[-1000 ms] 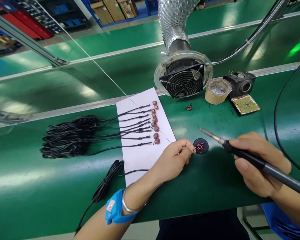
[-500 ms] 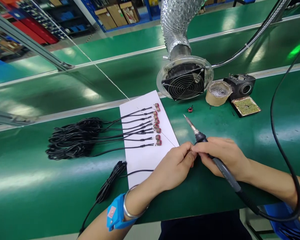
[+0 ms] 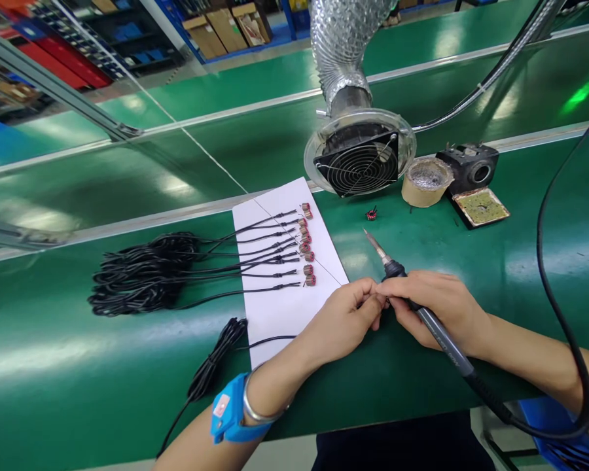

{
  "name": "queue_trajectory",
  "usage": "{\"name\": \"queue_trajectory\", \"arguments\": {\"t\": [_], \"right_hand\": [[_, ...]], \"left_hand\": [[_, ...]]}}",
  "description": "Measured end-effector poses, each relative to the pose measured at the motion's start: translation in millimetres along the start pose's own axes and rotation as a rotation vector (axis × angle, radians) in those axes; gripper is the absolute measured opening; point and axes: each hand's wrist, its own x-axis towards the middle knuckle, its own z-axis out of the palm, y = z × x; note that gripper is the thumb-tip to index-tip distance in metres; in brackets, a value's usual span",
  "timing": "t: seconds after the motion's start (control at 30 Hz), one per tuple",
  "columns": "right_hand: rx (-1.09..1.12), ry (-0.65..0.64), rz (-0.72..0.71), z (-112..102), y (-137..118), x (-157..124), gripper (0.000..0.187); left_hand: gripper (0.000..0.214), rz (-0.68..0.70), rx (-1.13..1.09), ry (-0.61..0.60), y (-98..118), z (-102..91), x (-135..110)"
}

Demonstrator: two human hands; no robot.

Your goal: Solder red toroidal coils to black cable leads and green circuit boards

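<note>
My right hand (image 3: 442, 307) is closed around a soldering iron (image 3: 442, 337), whose bare metal tip points up and to the left, above the green bench. My left hand (image 3: 346, 320) is closed in a pinch, its fingertips meeting those of my right hand. Whatever sits in the pinch is mostly covered; only a small dark bit shows. A thin pale wire (image 3: 211, 156) runs from the upper left down to my left hand. Left of them, a white board (image 3: 275, 320) carries several small wire-wound ring coils (image 3: 308, 256) beside the stripped ends of black cables (image 3: 142, 275).
A tied black cable (image 3: 218, 356) passes under my left forearm. A fume extractor fan (image 3: 360, 163) hangs over the bench. At the back right are a round tub (image 3: 427, 183), an iron stand (image 3: 471, 167) and a sponge tray (image 3: 481, 208). One loose coil (image 3: 372, 214) lies below the fan.
Both hands hold nearly the same pose. The fingertips have shifted slightly, showing a small dark bit between them. The whole view has moved a little.
</note>
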Motion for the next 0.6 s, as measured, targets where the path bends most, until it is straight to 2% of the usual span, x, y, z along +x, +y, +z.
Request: {"name": "queue_trajectory", "arguments": {"t": [0.17,0.4,0.6], "right_hand": [[-0.072,0.019,-0.082,-1.5,0.3,-1.8,0.029],[-0.049,0.019,0.003,-14.3,4.2,-4.7,0.028],[-0.048,-0.005,-0.025,-3.0,9.9,-9.3,0.028]], "left_hand": [[0.027,-0.093,-0.049,-0.086,3.6,-2.9,4.3],[0.017,-0.087,-0.085,-0.006,1.5,0.2,5.8],[0.017,-0.064,-0.056,0.029,0.7,2.5,5.5]]}}
